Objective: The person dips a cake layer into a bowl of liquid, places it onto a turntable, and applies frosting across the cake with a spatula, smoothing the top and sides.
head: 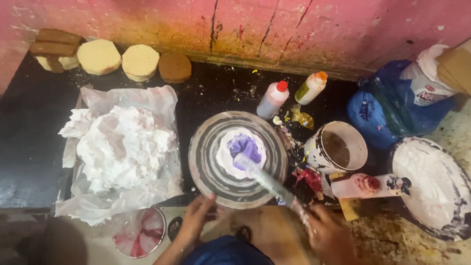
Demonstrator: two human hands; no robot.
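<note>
We are steadying the grey round turntable (pixel 237 158) at its near edge with left hand (pixel 196 218), fingers spread; right hand (pixel 327 234), fingers curled, is gripping a long metal spatula (pixel 267 180) over the small white-and-purple iced cake (pixel 242 151), hemmed by the white cream-smeared cup (pixel 336 147).

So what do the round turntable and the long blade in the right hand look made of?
The round grey turntable looks like metal, dull and smeared with icing; coated plastic is possible. The long flat blade in the right hand appears to be shiny metal, though motion blur and white cream hide most of it.

Crowded right of turntable (pixel 238 158), open dark desk (pixel 29 147) at far left.
Blocked by squeeze bottles (pixel 273 99), white tub (pixel 337 147), cream heap (pixel 122 147).
</note>
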